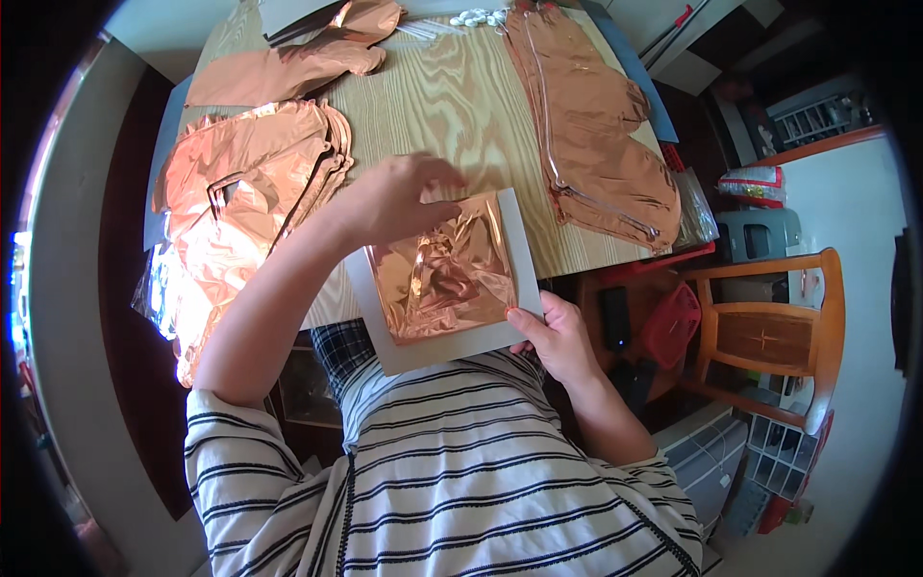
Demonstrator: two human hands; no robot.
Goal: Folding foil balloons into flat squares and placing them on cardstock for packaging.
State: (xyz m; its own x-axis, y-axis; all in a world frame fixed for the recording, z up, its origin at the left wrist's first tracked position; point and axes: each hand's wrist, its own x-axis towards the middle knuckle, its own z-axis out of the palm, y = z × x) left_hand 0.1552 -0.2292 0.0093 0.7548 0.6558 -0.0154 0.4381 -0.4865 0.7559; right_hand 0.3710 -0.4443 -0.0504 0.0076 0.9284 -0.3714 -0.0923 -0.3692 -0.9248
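A folded sheet of shiny copper-coloured foil (452,279) lies on a flat white card (527,250), which shows as a border around it. The card is tilted in front of my body, at the table's near edge. My right hand (558,337) pinches the card's lower right side, thumb on top and fingers underneath. Above the card's far left part is my left hand (409,197), its thumb and fingers apart. The thumb is close to the foil's far edge; whether it touches the foil I cannot tell. Nothing shows in that hand.
Flat copper foil balloons (250,173) are piled at the left of the wooden table (447,106), hanging over its near edge. Another foil pile (596,125) lies at the right. Small white items (478,17) sit at the far edge. A wooden chair (769,337) stands to the right.
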